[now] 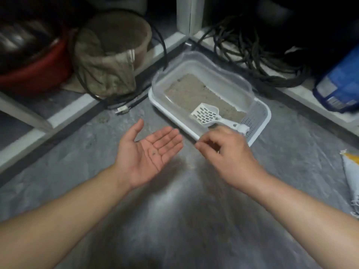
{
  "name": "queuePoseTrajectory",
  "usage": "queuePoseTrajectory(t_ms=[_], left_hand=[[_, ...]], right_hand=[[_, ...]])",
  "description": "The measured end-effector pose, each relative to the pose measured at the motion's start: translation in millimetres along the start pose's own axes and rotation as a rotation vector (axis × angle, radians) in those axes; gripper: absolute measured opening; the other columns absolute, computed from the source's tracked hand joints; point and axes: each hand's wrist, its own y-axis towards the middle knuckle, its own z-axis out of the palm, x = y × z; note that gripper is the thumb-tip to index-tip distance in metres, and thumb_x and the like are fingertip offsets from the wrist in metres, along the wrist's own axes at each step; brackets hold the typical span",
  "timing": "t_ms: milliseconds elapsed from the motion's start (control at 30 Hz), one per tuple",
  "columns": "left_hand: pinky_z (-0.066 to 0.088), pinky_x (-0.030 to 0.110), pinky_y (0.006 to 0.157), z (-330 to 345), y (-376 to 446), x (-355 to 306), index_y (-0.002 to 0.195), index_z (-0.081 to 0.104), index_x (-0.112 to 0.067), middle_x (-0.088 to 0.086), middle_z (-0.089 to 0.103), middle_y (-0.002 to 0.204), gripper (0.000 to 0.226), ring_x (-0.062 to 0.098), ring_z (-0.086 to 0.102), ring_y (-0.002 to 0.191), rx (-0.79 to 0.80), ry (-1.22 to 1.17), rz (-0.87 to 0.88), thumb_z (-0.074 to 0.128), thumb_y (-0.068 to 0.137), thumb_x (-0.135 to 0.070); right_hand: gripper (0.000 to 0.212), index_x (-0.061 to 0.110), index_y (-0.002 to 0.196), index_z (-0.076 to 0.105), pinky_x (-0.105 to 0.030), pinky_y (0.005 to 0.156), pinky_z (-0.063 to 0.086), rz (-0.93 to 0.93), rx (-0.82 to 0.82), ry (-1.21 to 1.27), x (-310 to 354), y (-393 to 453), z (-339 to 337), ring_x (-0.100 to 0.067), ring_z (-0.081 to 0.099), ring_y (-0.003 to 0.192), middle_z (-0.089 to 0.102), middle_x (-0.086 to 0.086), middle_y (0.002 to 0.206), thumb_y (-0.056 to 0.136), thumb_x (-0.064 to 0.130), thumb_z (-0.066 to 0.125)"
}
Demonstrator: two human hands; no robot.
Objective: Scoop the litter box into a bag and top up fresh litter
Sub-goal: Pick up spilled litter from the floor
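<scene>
Head view: grey, scuffed concrete floor (174,210) in a dim corner, edged by white frame rails (64,113). Along the back, one red basin (37,72), one dusty cloth-draped bucket (108,61), one tangle of dark cables (258,61). At right, one blue bag (342,84) on the ledge and one white-and-yellow bag (351,171) lying at the frame edge.

One litter box (260,117), white base with a clear raised rim, set on the floor in the corner, just beyond both hands. Inside, a thin patchy layer of grey-beige litter (194,92) with bare plastic around it. One white slotted scoop (207,114) lying in the box, handle resting toward the perforated near end.

Two bare hands. Left hand (147,152) palm up, fingers straight and spread, a few dark specks on the palm, holding nothing. Right hand (225,150) beside the box's near corner, fingers loosely curled; blurred, cannot tell whether anything is pinched.
</scene>
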Motion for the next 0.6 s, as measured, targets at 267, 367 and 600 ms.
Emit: queuePoseTrajectory(t_ms=[267, 367, 600], left_hand=[[0.058, 0.055, 0.09, 123, -187, -61, 0.104, 0.073, 0.008, 0.025, 0.072, 0.114, 0.058, 0.04, 0.073, 0.102, -0.122, -0.14, 0.032, 0.055, 0.095, -0.047], [0.056, 0.055, 0.092, 162, -276, -89, 0.116, 0.065, 0.006, 0.025, 0.07, 0.12, 0.056, 0.041, 0.073, 0.104, -0.198, -0.211, 0.056, 0.053, 0.097, -0.045], [0.058, 0.055, 0.091, 236, -507, -163, 0.123, 0.062, 0.007, 0.026, 0.069, 0.122, 0.047, 0.042, 0.072, 0.107, -0.308, -0.358, 0.084, 0.055, 0.099, -0.033]], right_hand=[[0.01, 0.021, 0.077, 0.069, -0.021, 0.067, 0.045, 0.33, 0.016, 0.171, 148, -6, -129, -0.005, 0.059, 0.067, 0.066, 0.009, 0.068, 0.087, 0.022, 0.072], [0.01, 0.021, 0.079, 0.07, -0.02, 0.067, 0.046, 0.409, 0.065, 0.238, 231, -21, -175, 0.0, 0.058, 0.063, 0.066, 0.011, 0.065, 0.088, 0.024, 0.071], [0.044, 0.012, 0.06, 0.042, -0.035, 0.054, 0.037, 0.546, 0.253, 0.169, 426, -44, -303, -0.02, 0.037, 0.055, 0.041, -0.002, 0.052, 0.095, 0.032, 0.06]])
